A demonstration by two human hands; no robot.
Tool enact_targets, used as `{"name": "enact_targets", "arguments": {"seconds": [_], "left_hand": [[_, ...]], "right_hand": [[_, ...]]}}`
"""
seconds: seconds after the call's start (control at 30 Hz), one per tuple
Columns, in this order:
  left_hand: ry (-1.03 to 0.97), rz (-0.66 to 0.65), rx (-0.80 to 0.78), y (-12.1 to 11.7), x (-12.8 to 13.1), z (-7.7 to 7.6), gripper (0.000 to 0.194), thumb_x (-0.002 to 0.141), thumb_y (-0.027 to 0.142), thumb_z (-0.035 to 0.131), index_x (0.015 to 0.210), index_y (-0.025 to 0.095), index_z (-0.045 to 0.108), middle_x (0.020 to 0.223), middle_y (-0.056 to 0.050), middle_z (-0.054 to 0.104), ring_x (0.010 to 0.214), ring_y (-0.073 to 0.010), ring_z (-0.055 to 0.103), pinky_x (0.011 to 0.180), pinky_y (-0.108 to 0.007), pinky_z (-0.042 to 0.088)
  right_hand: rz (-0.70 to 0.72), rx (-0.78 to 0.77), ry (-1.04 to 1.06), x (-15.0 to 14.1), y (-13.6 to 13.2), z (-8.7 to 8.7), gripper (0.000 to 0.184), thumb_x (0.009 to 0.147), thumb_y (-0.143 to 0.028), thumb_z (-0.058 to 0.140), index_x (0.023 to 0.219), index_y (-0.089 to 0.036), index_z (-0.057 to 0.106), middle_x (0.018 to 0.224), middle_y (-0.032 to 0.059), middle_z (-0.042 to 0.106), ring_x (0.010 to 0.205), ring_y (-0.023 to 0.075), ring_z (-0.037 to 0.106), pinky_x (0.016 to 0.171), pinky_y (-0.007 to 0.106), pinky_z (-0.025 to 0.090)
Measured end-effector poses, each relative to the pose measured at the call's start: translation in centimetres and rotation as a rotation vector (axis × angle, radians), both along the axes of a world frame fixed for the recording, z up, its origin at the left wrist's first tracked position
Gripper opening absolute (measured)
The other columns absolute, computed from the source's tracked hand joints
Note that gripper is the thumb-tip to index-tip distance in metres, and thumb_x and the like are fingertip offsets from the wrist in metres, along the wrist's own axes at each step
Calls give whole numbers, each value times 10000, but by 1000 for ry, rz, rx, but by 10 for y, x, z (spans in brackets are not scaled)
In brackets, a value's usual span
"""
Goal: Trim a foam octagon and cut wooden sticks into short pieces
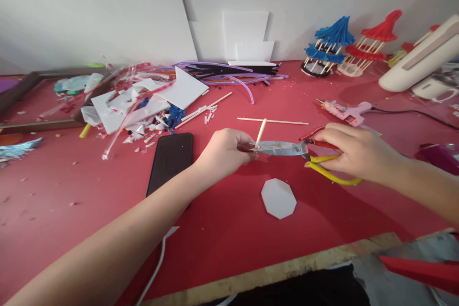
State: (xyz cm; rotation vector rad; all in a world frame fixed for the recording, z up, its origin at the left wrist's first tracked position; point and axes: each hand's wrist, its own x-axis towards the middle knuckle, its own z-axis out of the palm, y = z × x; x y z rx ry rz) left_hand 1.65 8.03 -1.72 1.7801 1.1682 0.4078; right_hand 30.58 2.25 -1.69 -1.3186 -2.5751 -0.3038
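Note:
My right hand (353,148) is closed around the red and yellow handles of a pair of snips (283,148). Their long silver blades point left, and the tips reach my left hand's fingers. With thumb and fingers pinched, my left hand (224,150) holds a short wooden stick (261,133) at the blades; its lower end is partly hidden. Just beyond lies a longer thin wooden stick (283,121), flat on the red table. A white octagonal board piece (278,199) rests on the table below the snips.
A black phone (170,160) lies by my left forearm. Scraps and white offcuts (143,100) pile up at back left, beside purple and black pipe cleaners (229,71). At right are a pink glue gun (344,111), its cord, and blue (328,48) and red (373,43) stick models.

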Motion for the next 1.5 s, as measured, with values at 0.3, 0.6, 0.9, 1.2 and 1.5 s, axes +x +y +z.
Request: {"name": "enact_targets", "arguments": {"seconds": [0.3, 0.6, 0.9, 1.2, 1.5], "left_hand": [[-2, -13, -5, 0, 0, 0, 107, 722, 183, 671, 814, 186, 726, 836, -24, 755, 868, -215, 717, 760, -295, 547], [2, -14, 18, -1, -1, -1, 100, 717, 186, 675, 801, 192, 728, 824, -13, 758, 846, -206, 719, 733, -280, 538], [66, -52, 99, 0, -1, -1, 109, 714, 218, 662, 786, 203, 743, 754, 10, 743, 767, -200, 703, 638, -261, 504], [76, -56, 91, 1, 0, 1, 150, 706, 213, 651, 819, 205, 750, 749, 4, 736, 755, -198, 683, 651, -271, 507], [73, -35, 70, 1, 1, 0, 158, 707, 186, 638, 823, 197, 744, 747, -7, 736, 761, -203, 692, 642, -273, 513]], "right_hand": [[73, 115, -172, 0, -3, 1, 220, 884, -391, 576, 845, -176, 600, 807, 42, 640, 741, 168, 629, 554, 267, 413], [46, 103, -160, 0, -2, -2, 216, 862, -405, 588, 813, -195, 585, 780, 28, 628, 709, 164, 619, 527, 268, 401], [-76, -48, -17, -8, -6, 2, 291, 821, -475, 631, 887, -197, 579, 886, 83, 658, 729, 216, 633, 542, 320, 432], [4, 19, -157, -10, -1, 1, 333, 865, -490, 547, 759, -180, 607, 731, 51, 602, 649, 182, 590, 504, 297, 340], [94, 116, -300, -16, 2, 4, 342, 872, -341, 517, 560, -201, 513, 625, 39, 578, 620, 165, 510, 489, 314, 205]]}}
